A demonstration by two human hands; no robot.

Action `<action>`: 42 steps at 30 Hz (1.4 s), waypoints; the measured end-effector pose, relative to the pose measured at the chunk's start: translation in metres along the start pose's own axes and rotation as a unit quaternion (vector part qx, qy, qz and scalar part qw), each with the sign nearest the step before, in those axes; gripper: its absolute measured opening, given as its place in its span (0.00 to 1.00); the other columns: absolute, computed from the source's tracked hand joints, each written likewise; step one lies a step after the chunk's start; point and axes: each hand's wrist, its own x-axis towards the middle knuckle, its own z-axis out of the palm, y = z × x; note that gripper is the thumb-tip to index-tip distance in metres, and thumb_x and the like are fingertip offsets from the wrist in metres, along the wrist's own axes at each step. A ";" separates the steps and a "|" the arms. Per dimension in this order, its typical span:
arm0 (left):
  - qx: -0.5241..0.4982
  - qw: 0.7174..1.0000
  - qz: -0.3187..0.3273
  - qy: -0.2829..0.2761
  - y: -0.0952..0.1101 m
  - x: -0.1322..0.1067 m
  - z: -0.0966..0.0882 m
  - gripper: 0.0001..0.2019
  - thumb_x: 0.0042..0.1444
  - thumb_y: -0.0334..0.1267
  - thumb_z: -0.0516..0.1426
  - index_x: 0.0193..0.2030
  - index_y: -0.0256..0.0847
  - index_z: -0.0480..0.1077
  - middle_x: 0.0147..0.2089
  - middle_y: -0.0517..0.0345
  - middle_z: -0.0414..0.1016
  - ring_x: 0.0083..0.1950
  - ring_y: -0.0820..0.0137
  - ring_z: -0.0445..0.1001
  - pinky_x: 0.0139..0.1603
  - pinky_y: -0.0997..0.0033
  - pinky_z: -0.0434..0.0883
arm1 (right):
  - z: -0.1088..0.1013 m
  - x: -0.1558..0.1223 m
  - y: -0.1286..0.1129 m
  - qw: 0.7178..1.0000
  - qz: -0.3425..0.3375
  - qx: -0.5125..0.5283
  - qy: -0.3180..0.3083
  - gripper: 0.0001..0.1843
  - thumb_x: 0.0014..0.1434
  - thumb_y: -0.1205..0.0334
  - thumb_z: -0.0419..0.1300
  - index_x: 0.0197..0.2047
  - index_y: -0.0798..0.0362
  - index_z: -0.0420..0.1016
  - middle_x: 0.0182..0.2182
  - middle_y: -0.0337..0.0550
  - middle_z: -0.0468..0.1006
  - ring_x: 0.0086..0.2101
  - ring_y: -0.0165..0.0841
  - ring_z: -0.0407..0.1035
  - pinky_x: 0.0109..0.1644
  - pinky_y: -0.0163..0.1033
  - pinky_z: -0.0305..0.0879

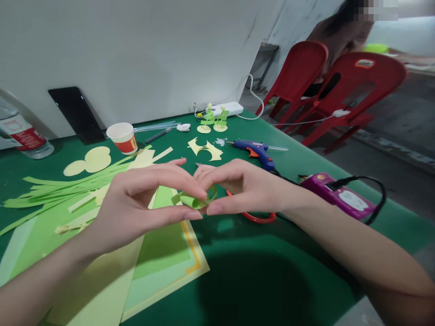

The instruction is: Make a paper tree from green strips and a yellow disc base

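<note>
Both my hands meet just above the paper sheets [163, 267] on the green table [265, 285]. My left hand [136, 203] and right hand [244, 188] each pinch one side of a small green paper strip [195, 200], thumb and forefinger pressed together, the other fingers loosely fanned. The strip is pale green, thin and curled into a loop. I judge it feather-light and limp, quick to crease, so it is best held gently at the overlapping ends. Under my right hand lie red-handled scissors [257, 218]; farther off are cut green strips [61, 188], a blue glue gun [254, 151] and a paper cup [123, 137].
</note>
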 end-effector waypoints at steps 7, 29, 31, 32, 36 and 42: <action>-0.014 1.000 -0.014 -0.020 0.000 0.001 -0.002 0.13 0.47 0.27 0.63 0.35 0.52 0.76 0.32 0.68 0.77 0.33 0.74 0.73 0.59 0.62 0.65 | -0.004 -0.001 -0.005 1.000 -0.006 0.000 0.003 0.07 0.53 0.60 0.62 0.35 0.53 0.77 0.30 0.39 0.77 0.37 0.30 0.67 0.47 0.40 0.61; 0.114 0.992 0.049 -0.028 0.002 0.000 -0.003 0.15 0.46 0.27 0.63 0.38 0.53 0.74 0.33 0.67 0.77 0.35 0.71 0.73 0.56 0.61 0.63 | -0.006 -0.007 -0.019 0.992 0.034 -0.097 0.066 0.04 0.51 0.65 0.62 0.33 0.54 0.77 0.32 0.38 0.78 0.34 0.29 0.67 0.42 0.38 0.62; 0.122 0.991 0.053 -0.021 0.002 0.000 -0.003 0.14 0.47 0.27 0.63 0.37 0.52 0.74 0.33 0.67 0.77 0.34 0.71 0.74 0.56 0.61 0.63 | -0.006 -0.007 -0.019 0.992 0.034 -0.097 0.076 0.04 0.51 0.65 0.62 0.33 0.53 0.77 0.31 0.38 0.78 0.34 0.30 0.67 0.41 0.38 0.62; 0.127 0.990 0.057 -0.018 0.001 -0.001 -0.003 0.14 0.47 0.27 0.63 0.37 0.52 0.74 0.33 0.67 0.77 0.34 0.72 0.74 0.56 0.61 0.63 | -0.005 -0.006 -0.019 0.992 0.035 -0.094 0.079 0.04 0.51 0.65 0.62 0.32 0.53 0.77 0.31 0.38 0.78 0.34 0.30 0.67 0.40 0.37 0.62; 0.159 0.983 0.091 -0.007 -0.001 -0.001 -0.003 0.13 0.47 0.28 0.63 0.38 0.50 0.73 0.34 0.67 0.77 0.34 0.72 0.74 0.56 0.59 0.65 | 0.001 -0.004 -0.016 0.993 0.039 -0.066 0.092 0.04 0.51 0.64 0.62 0.32 0.53 0.77 0.30 0.38 0.77 0.34 0.29 0.68 0.40 0.37 0.62; 0.242 0.952 0.184 0.046 0.000 -0.001 -0.006 0.13 0.47 0.25 0.62 0.39 0.44 0.71 0.33 0.65 0.77 0.33 0.74 0.73 0.55 0.60 0.68 | 0.012 -0.002 -0.015 0.988 0.049 0.020 0.144 0.04 0.50 0.67 0.61 0.32 0.54 0.76 0.30 0.38 0.77 0.33 0.29 0.69 0.39 0.35 0.63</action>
